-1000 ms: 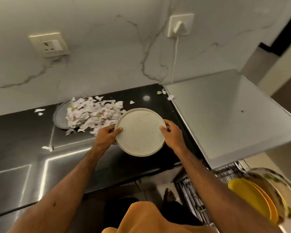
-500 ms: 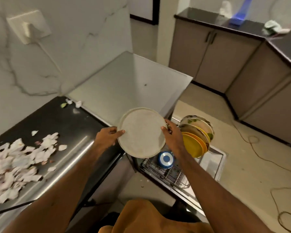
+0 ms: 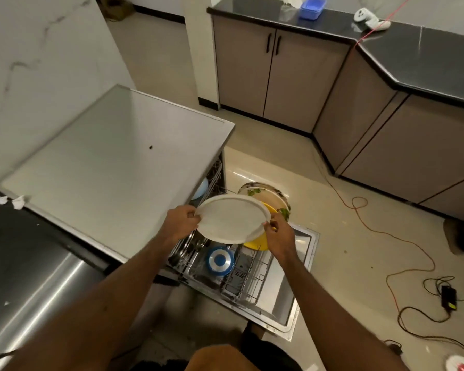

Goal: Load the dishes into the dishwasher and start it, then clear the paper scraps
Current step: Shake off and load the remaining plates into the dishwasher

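I hold a round off-white plate (image 3: pixel 232 218) over the open dishwasher, tilted almost flat. My left hand (image 3: pixel 181 222) grips its left rim and my right hand (image 3: pixel 279 234) grips its right rim. Below it the pulled-out lower rack (image 3: pixel 249 277) carries a yellow plate (image 3: pixel 257 242), a leaf-patterned plate (image 3: pixel 265 196) standing behind it, and a blue-and-white bowl (image 3: pixel 220 261). A pale blue dish (image 3: pixel 201 188) sits further inside. The dishwasher door (image 3: pixel 303 266) lies open and flat. A few paper scraps (image 3: pixel 11 200) show on the black counter at the left.
The dishwasher's grey top (image 3: pixel 113 162) fills the left centre. Brown cabinets (image 3: pixel 273 76) with a black worktop line the far wall. An orange cable (image 3: pixel 373 223) and black cords with an adapter (image 3: pixel 449 297) trail over the floor at the right.
Both hands have carried the plate from the counter rightward and down over the open dishwasher rack, and it now lies flatter. My view has turned right, leaving the paper pile out of sight.
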Available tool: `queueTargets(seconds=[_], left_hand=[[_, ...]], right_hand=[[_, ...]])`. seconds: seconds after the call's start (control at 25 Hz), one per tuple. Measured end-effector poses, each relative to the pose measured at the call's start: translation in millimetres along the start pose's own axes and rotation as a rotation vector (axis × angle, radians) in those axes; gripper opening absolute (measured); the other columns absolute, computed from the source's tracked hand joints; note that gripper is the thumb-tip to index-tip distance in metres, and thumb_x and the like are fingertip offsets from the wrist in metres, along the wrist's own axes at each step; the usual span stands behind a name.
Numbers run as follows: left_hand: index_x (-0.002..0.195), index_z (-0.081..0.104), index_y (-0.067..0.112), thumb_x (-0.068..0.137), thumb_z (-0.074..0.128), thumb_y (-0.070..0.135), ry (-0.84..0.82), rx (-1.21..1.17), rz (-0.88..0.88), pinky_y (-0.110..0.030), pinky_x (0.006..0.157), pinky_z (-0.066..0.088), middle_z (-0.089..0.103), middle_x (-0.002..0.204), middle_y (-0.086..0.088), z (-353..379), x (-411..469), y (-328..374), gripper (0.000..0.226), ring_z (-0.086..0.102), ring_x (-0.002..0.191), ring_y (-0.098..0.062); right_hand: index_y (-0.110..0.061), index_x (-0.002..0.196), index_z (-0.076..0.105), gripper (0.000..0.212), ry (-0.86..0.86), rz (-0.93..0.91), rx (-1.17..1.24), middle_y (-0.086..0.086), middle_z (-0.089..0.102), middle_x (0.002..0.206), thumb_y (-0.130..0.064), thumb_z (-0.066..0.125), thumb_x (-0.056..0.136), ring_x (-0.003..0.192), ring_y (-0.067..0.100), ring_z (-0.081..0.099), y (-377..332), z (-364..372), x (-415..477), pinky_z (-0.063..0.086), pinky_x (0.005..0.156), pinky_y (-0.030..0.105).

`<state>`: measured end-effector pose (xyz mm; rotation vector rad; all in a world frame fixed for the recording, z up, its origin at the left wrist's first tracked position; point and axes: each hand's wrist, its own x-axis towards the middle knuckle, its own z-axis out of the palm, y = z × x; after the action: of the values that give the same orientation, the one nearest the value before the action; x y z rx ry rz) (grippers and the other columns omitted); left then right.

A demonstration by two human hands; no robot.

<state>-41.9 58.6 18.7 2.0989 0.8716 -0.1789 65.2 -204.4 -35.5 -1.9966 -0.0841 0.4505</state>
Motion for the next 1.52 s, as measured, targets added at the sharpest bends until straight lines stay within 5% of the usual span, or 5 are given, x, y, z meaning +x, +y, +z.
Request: queueTargets(seconds=[0.48, 0.76, 1.16, 1.28, 1.52], left_hand=[[0.105, 0.073, 0.013, 0.099, 0.052, 0.012, -0.188, 0.381, 0.007, -0.027, 0.066, 0.051, 0.070, 0.089, -0.005, 160.2, 124.9, -53.1, 0.022, 0.064, 0.077, -0.018], [0.125, 0.069, 0.006, 0.098, 0.053, 0.004, -0.215, 0.393, -0.025, -0.040, 0.094, 0.055, 0.071, 0.118, -0.014, 254.7, 188.2, -131.4, 0.031, 0.068, 0.107, -0.031], [0.117, 0.069, 0.002, 0.105, 0.048, 0.009, -0.276, 0.330, 0.098, -0.043, 0.080, 0.058, 0.072, 0.099, -0.016, 294.0, 251.5, -146.0, 0.025, 0.068, 0.084, -0.030], [0.109, 0.068, 0.007, 0.107, 0.049, 0.018, -0.314, 0.353, 0.100, -0.035, 0.071, 0.054, 0.069, 0.092, -0.011, 301.5, 260.9, -154.3, 0.022, 0.065, 0.079, -0.024], [0.143, 0.057, 0.011, 0.104, 0.055, 0.013, -0.513, 0.279, 0.008, -0.030, 0.092, 0.055, 0.066, 0.129, -0.010, 322.3, 267.4, -167.9, 0.039, 0.067, 0.109, -0.023]], right_hand=[[-0.033, 0.114, 0.073, 0.019, -0.082, 0.186, -0.201, -0.003, 0.072, 0.088, -0.022, 0.060, 0.105, 0.071, 0.016, 0.067, 164.4, 30.5, 69.9, 0.050, 0.060, 0.021], [-0.024, 0.129, 0.073, 0.038, 0.036, 0.249, -0.161, -0.006, 0.073, 0.113, -0.002, 0.063, 0.099, 0.094, 0.014, 0.068, 255.8, 84.5, 74.1, 0.061, 0.089, 0.036], [-0.022, 0.134, 0.069, 0.031, 0.081, 0.334, -0.202, 0.002, 0.073, 0.109, -0.015, 0.056, 0.107, 0.081, 0.008, 0.064, 295.2, 100.5, 126.2, 0.047, 0.068, 0.011], [-0.021, 0.136, 0.067, 0.030, 0.079, 0.360, -0.191, 0.001, 0.072, 0.117, -0.022, 0.057, 0.107, 0.093, 0.015, 0.064, 298.1, 103.5, 138.5, 0.050, 0.084, 0.022], [-0.017, 0.126, 0.069, 0.024, 0.069, 0.381, -0.180, 0.005, 0.071, 0.115, -0.023, 0.053, 0.108, 0.093, 0.015, 0.064, 296.9, 114.5, 152.5, 0.044, 0.074, 0.013]])
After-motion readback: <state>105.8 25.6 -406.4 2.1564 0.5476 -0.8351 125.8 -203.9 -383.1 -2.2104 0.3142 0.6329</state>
